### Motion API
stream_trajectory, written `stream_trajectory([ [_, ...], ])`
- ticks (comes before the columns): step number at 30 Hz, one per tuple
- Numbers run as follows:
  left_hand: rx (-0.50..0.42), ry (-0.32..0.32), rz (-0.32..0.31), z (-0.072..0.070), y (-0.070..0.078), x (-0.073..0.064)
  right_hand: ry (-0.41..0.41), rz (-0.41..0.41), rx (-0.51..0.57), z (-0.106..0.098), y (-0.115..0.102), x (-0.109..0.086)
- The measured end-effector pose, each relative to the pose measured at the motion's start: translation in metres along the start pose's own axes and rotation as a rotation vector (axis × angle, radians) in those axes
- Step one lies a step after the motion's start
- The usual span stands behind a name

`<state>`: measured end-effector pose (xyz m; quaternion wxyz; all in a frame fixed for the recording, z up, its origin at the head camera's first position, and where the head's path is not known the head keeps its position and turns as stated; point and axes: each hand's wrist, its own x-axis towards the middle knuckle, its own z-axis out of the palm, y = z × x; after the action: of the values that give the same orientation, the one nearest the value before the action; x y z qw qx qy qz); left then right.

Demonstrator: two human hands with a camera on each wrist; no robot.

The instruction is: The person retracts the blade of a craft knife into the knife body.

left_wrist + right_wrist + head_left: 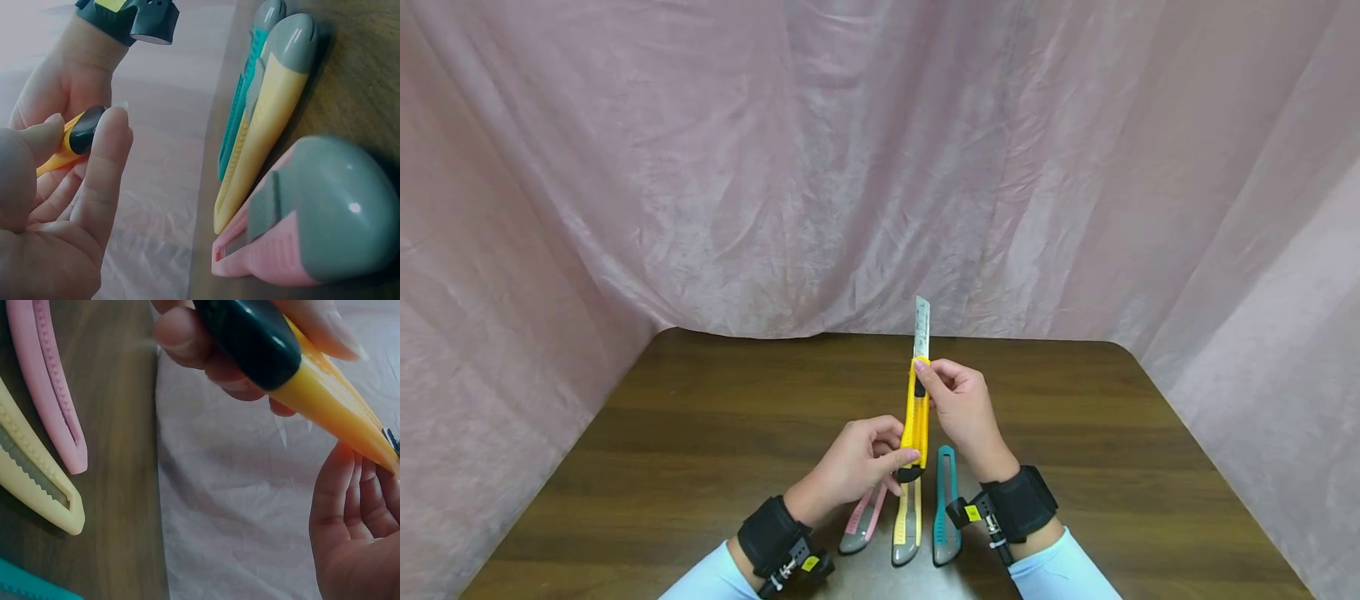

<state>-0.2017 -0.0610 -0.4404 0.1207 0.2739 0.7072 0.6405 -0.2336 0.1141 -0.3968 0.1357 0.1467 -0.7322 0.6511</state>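
Observation:
A yellow utility knife (915,421) with a black end cap is held up above the table, its long metal blade (922,327) extended and pointing away from me. My left hand (861,457) pinches the knife near its black end cap (85,130). Up by the blade end, my right hand (958,404) grips the yellow body, its thumb beside the black slider (920,388). Below the hands lie a pink utility knife (865,518), a pale yellow one (907,525) and a teal one (947,508), all with grey ends. The left hand partly covers the pink knife.
The brown wooden table (737,400) has rounded far corners. A pinkish draped cloth (880,167) hangs behind it and along both sides. Each wrist wears a black strap (1021,504) with a small camera.

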Motion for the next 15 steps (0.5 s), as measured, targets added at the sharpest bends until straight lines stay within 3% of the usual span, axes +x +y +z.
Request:
stream_trajectory([
  [8,0.035,0.008,0.043,0.000,-0.002,-0.003,-0.037,-0.031,0.025,0.003,-0.030,-0.008],
  [15,0.061,0.006,0.074,0.001,0.000,-0.003,-0.051,-0.031,0.074,0.002,-0.007,-0.003],
])
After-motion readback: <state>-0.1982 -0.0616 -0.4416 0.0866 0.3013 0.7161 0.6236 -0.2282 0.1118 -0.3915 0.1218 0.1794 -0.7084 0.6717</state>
